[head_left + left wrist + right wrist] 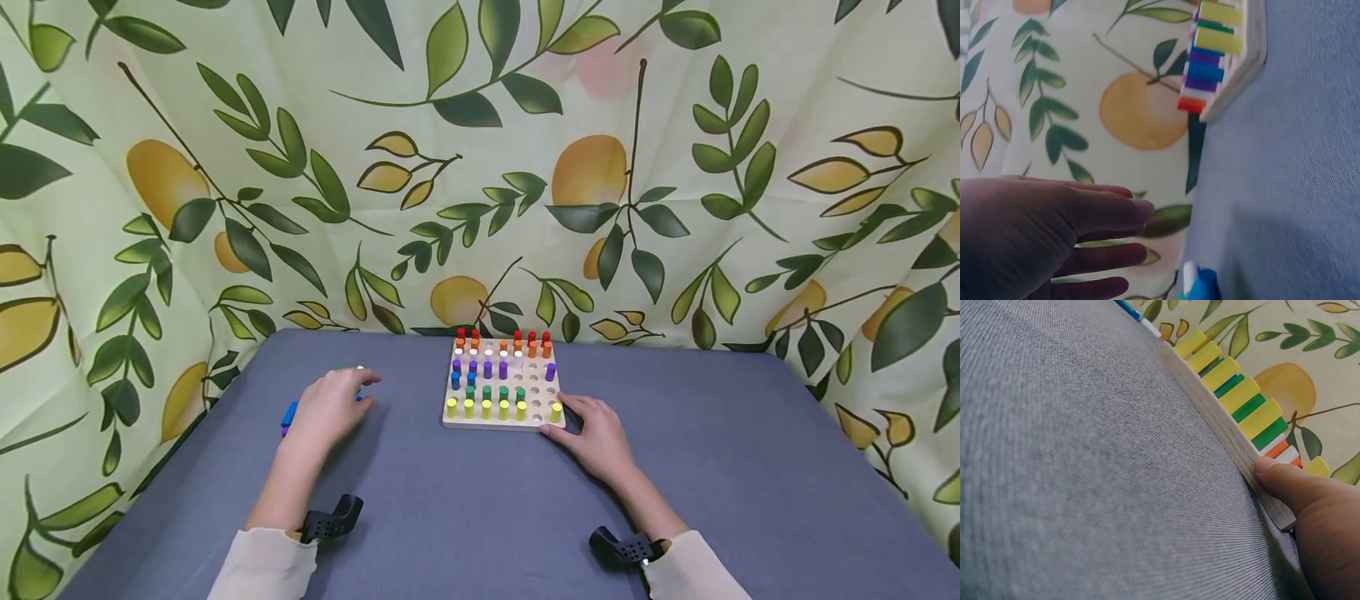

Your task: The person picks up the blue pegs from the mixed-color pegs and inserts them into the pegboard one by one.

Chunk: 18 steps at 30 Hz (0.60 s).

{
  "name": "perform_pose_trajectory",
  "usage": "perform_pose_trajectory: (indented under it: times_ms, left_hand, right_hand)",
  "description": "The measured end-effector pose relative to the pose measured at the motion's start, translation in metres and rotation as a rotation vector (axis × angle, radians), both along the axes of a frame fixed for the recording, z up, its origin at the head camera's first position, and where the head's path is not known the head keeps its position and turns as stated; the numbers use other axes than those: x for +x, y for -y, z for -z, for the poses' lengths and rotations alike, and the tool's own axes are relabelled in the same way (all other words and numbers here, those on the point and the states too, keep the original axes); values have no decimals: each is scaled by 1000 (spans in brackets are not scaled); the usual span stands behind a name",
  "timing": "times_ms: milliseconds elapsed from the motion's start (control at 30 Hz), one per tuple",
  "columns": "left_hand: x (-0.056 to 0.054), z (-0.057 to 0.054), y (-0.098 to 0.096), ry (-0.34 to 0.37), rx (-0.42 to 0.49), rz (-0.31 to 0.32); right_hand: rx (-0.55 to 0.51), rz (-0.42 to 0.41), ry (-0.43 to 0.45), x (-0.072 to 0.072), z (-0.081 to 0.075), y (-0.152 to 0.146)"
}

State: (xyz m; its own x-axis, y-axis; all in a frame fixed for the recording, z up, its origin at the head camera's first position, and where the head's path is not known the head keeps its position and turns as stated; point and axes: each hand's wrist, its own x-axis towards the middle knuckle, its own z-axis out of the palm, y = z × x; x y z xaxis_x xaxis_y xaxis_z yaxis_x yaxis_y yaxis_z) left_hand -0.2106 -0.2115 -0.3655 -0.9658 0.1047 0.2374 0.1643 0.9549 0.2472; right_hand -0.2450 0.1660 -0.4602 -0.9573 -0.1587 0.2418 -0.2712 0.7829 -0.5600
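A wooden pegboard point(495, 424) stands at the back middle of the table, with rows of red, orange, white, purple, blue, green and yellow pegs point(503, 409) upright in it. Several holes on its right side hold no peg. My right hand point(597, 435) grips the board's front right corner; the right wrist view shows the thumb point(1282, 478) against the front edge. To the left, my left hand point(330, 407) hovers over loose pegs, its fingers extended and holding nothing. A blue peg point(1205, 284) and a white peg point(1189, 275) show below those fingers; the hand partly hides the loose pegs.
Blue and purple loose pegs point(289, 414) lie by the left wrist. Grey cloth point(450, 508) covers the table. A leaf-and-fruit patterned curtain point(487, 167) rises right behind its back edge and along both sides.
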Motion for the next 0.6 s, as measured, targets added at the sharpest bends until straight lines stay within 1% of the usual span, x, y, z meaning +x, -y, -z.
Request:
perform_pose_trajectory:
  times_ms: [100,267,367,500,600]
  left_hand:
    - [1,4,8,13,7,-14]
    - [-1,5,17,19,26,-23]
    - [-2,7,24,33,39,-46]
    - [0,11,34,75,51,-87]
    - [1,15,38,91,58,-101]
  right_hand:
    - [4,-4,-4,0,0,-1]
    - [2,3,-39,0,0,-3]
    - [4,-1,-41,0,1,-3]
    - [3,-10,-31,-1,2,-1]
    - [0,-11,-31,-2,2,0]
